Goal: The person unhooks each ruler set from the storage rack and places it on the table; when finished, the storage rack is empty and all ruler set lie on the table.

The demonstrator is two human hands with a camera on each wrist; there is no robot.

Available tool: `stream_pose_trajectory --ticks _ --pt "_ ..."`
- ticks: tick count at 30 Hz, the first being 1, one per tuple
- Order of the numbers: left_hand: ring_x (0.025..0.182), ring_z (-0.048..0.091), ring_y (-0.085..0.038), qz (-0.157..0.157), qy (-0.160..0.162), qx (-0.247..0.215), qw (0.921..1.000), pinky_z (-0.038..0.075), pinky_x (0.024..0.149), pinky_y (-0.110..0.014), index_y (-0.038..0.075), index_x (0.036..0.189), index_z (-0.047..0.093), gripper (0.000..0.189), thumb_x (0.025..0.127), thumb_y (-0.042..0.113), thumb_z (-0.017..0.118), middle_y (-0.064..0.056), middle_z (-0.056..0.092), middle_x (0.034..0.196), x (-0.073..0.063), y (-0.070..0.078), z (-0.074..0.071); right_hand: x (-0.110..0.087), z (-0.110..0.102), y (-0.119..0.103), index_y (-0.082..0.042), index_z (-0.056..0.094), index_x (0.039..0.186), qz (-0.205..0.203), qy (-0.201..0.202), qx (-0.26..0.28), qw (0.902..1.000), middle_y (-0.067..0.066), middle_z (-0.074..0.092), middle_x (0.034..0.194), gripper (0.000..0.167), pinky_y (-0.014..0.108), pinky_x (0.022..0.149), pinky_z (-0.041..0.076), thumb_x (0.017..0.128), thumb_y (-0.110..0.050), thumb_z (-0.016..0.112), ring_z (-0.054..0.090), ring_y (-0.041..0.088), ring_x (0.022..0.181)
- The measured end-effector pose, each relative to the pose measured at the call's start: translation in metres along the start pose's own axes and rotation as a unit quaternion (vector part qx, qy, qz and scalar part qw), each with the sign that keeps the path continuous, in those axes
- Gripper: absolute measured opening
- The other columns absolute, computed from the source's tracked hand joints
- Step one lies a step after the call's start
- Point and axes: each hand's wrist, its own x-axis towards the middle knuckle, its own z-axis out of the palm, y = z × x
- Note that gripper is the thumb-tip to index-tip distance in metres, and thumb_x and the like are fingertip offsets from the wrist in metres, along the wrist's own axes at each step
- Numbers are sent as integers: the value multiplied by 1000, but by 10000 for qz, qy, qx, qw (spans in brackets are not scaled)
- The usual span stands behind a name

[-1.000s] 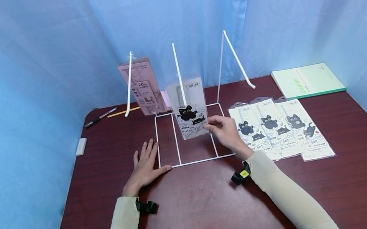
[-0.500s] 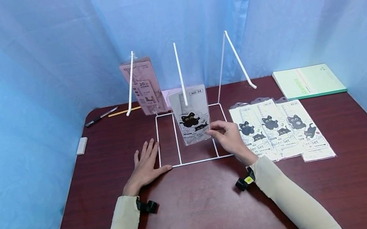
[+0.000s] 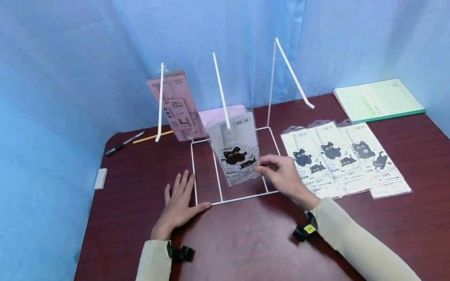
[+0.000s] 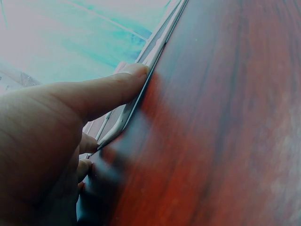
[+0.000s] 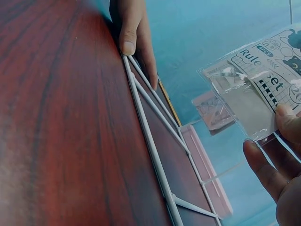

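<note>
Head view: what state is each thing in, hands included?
Held ruler set: raised; whether on middle hook, unclear.
Rack: standing.
Left hand: spread, touching rack.
Right hand: pinching held ruler set.
Right hook: bare.
Pink packet: hanging on left hook.
Other ruler sets: lying flat.
Notebook: closed, flat.
Pen: lying; capped or not, unclear.
White block: lying flat.
Yellow stick: lying flat.

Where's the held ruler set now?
Head view, centre: the ruler set is pinched in the right hand, over the rack's base, left of the tabletop packs.
</note>
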Motion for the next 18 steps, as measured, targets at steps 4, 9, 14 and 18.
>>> stream_pose_trajectory --ticks 4,9,14,18 --pt "159 -3 -35 11 19 0 10000 -3 122 -67 11 162 15 102 88 57 68 -12 5 171 0 0 0 -5 0 -1 13 72 92 -58 7 -38 10000 32 72 87 11 13 69 56 81 10 73 65 -8 71" --pt "159 -3 -36 4 24 -2 10000 -3 122 -67 11 162 15 102 88 57 68 -12 5 171 -1 0 0 -11 0 -3 12 73 92 -115 -14 -95 9999 30 73 88 11 13 69 56 81 9 74 65 -9 73" --pt "159 -3 -35 11 32 -8 10000 -4 122 -66 11 162 15 102 88 58 67 -12 4 171 -1 0 0 -15 -1 -6 12 73 92 -239 -49 -6 9997 30 73 87 11 14 70 56 81 10 73 65 -9 74" --pt "159 -3 -35 35 44 0 10000 -4 122 -66 11 162 15 102 88 57 67 -12 4 171 -1 -1 1 -18 -1 -8 13 72 92 -287 -71 60 9995 30 73 86 11 14 69 57 81 10 73 65 -9 73"
